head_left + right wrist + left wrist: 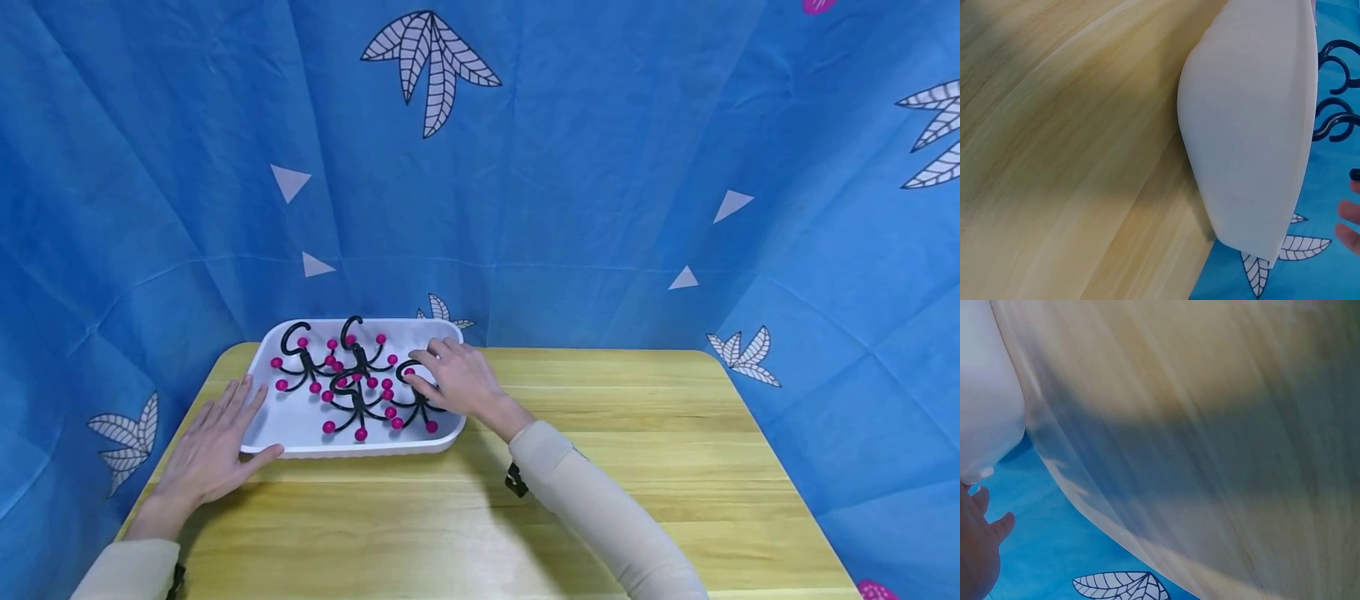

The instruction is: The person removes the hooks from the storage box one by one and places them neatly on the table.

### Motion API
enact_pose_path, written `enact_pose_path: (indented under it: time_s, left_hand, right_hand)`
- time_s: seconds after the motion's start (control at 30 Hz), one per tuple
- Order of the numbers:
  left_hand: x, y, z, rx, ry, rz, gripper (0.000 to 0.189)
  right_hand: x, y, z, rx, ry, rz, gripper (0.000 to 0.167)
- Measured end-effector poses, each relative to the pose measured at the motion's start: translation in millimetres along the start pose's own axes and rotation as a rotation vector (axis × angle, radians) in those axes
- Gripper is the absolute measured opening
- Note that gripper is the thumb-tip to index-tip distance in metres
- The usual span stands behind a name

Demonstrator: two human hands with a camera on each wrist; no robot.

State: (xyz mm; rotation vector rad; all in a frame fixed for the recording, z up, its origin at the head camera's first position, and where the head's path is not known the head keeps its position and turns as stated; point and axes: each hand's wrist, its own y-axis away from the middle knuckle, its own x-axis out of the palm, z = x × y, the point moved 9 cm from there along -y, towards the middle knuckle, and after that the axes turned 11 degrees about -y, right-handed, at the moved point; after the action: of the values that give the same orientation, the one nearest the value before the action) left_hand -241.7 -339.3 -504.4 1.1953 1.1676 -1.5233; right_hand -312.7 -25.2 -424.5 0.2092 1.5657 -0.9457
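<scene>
A white tray [300, 425] holds several black hook hangers, whose curved arms end in pink balls. My right hand [461, 379] reaches over the tray's right side, its fingers and thumb pinching the rightmost hanger [417, 406] near its hook. In the right wrist view, fingertips [1349, 212] show at the edge beside a black hook end [1355, 175]. My left hand [213, 442] lies flat with spread fingers along the tray's left rim, thumb by the front corner. The front hanger [357, 406], the back hanger [361, 357] and the left hanger [306, 360] overlap each other.
The tray sits at the back left of a wooden table [600, 467]. A blue patterned cloth [600, 167] hangs behind the table and along its sides. My right forearm crosses over the table's front middle.
</scene>
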Motion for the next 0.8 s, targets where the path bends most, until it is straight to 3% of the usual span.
enact_pose_path:
  time_s: [0.47, 0.8]
  left_hand:
    - [1.0, 1.2, -0.5, -0.007, 0.009, 0.013, 0.107]
    - [0.3, 1.3, -0.2, -0.006, 0.01, 0.011, 0.106]
  right_hand:
    - [-5, -5.0, 10, -0.063, -0.021, -0.044, 0.028]
    - [-3, -6.3, 11, -0.085, 0.011, -0.018, 0.024]
